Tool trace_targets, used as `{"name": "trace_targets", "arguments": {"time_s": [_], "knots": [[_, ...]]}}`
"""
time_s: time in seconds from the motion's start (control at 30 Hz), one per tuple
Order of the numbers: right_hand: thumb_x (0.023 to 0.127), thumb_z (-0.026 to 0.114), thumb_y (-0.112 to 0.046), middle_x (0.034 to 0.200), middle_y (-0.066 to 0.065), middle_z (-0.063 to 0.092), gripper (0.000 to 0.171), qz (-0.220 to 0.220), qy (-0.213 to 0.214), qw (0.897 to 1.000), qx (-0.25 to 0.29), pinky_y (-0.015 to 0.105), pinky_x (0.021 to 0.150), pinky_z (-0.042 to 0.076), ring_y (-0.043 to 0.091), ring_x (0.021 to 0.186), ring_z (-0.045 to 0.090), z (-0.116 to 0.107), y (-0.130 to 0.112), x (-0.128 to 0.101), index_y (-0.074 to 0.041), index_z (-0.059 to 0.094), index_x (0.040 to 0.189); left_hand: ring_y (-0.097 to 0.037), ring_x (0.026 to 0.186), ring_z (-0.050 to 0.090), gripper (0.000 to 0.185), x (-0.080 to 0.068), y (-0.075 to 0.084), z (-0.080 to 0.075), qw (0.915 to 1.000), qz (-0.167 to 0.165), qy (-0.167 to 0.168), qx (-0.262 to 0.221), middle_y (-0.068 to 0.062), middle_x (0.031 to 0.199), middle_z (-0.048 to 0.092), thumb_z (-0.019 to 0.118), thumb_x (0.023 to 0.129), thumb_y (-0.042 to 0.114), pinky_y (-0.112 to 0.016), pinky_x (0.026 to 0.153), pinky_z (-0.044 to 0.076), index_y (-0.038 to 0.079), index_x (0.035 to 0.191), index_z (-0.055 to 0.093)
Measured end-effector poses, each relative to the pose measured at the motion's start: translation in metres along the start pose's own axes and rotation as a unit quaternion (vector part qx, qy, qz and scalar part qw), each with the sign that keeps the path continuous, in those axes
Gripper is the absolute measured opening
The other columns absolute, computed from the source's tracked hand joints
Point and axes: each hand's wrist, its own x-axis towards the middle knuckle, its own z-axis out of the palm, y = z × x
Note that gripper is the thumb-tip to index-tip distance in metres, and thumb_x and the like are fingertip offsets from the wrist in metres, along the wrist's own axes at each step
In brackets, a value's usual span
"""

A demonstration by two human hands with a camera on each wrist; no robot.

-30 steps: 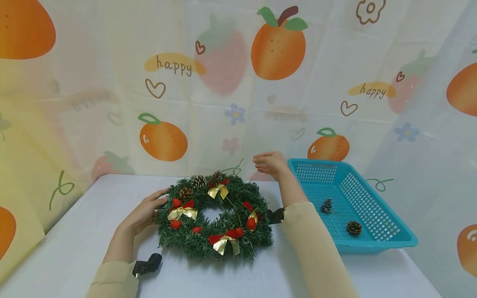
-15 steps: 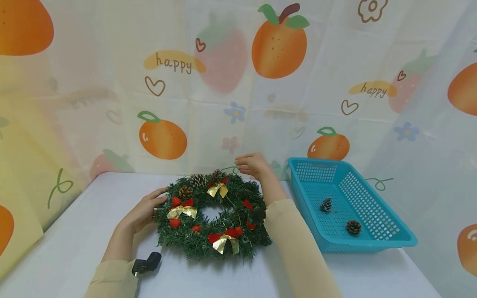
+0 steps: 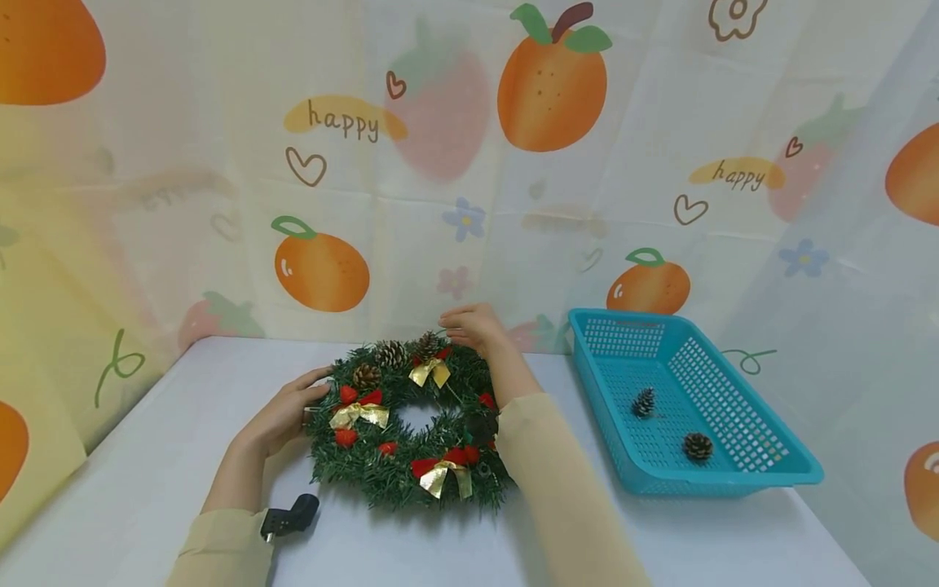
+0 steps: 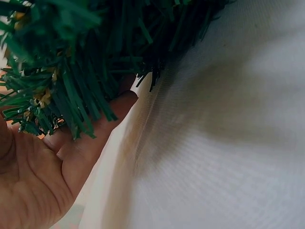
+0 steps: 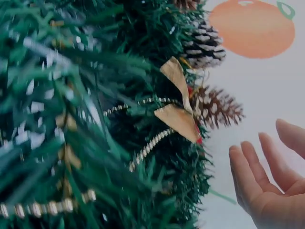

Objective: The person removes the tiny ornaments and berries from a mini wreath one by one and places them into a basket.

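Note:
A green wreath [image 3: 352, 477] with red-and-gold bows, red berries and pine cones lies on the white table. My left hand [image 3: 282, 416] grips its left outer edge; in the left wrist view, fingers [image 4: 112, 114] reach in beneath the green tufts, which hide their tips. Over the wreath's far right side, my right hand [image 3: 477, 328] is held with nothing in it, fingers loosely extended. Its fingertips stand near a pine cone [image 3: 429, 346] by the rear gold bow [image 3: 430, 372]. The right wrist view shows a gap between these fingers [image 5: 250, 169] and that pine cone [image 5: 217, 107].
To the right stands a blue plastic basket [image 3: 734, 481] with perforated walls. Inside it lie an upright-looking pine cone [image 3: 643, 403] and a rounder pine cone [image 3: 697, 446]. A fruit-print curtain [image 3: 469, 228] hangs behind the white table [image 3: 367, 554].
My right hand has moved left, from beside the basket to over the wreath's far side near the pine cone. The left hand stays at the wreath's edge.

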Motion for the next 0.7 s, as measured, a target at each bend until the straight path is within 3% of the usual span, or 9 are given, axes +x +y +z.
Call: {"name": "trace_targets", "arguments": {"time_s": [0.23, 0.47, 0.7], "knots": [[0.095, 0.063, -0.006, 0.145, 0.021, 0.052, 0.039, -0.011, 0.009, 1.0, -0.012, 0.04, 0.11, 0.045, 0.038, 0.135, 0.05, 0.013, 0.004, 0.0, 0.006, 0.059, 0.132, -0.008, 0.076, 0.051, 0.064, 0.002, -0.001, 0.0, 1.0, -0.004, 0.004, -0.008, -0.029, 0.163, 0.007, 0.037, 0.107, 0.031, -0.031, 0.076, 0.051, 0.014, 0.161, 0.007], [0.096, 0.062, -0.008, 0.148, 0.021, 0.049, 0.041, -0.004, 0.008, 0.999, -0.032, 0.045, 0.114, 0.04, 0.04, 0.136, 0.049, 0.018, 0.008, 0.002, 0.006, 0.057, 0.134, -0.01, 0.08, 0.053, 0.064, 0.003, -0.001, 0.0, 1.0, -0.004, 0.002, -0.004, -0.029, 0.163, 0.006, 0.037, 0.107, 0.031, -0.031, 0.077, 0.051, 0.014, 0.161, 0.007], [0.096, 0.062, -0.012, 0.152, 0.019, 0.045, 0.041, 0.009, 0.005, 0.998, -0.058, 0.046, 0.113, 0.041, 0.039, 0.137, 0.047, 0.021, 0.009, 0.002, 0.002, 0.058, 0.135, -0.011, 0.093, 0.061, 0.065, 0.003, -0.002, -0.001, 1.0, -0.001, -0.001, 0.001, -0.03, 0.162, 0.007, 0.036, 0.108, 0.033, -0.032, 0.081, 0.053, 0.013, 0.161, 0.005]]}}
